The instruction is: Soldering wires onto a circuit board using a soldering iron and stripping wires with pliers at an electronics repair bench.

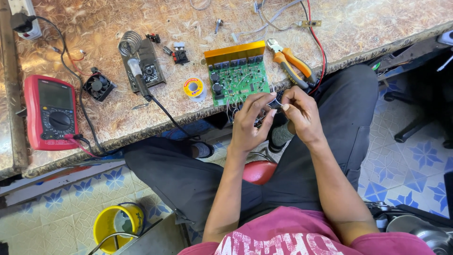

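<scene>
A person sits at a worn, mottled tan workbench (118,118), both hands raised just below a green circuit board (235,81) that lies at the bench's near edge. The left hand (250,123) and right hand (299,113) meet fingertip to fingertip, each pinching a thin wire (276,102) between them; the wire is small and partly hidden, so little more of it can be told. The board is rectangular, studded with dark round capacitors, with a gold-coloured metal strip along its far side. Just left of the board sits a small spool of solder (194,88) with a round yellow and red label. Further left of the board, a soldering iron (138,75) rests against a coiled wire stand on a dark metal plate, then a small black square fan (98,86), then a red multimeter (51,112) with a grey screen and black dial. Right of the board lie orange-handled pliers (292,63). Below the board, on the blue-patterned tile floor, stands a yellow bucket (115,226).
</scene>
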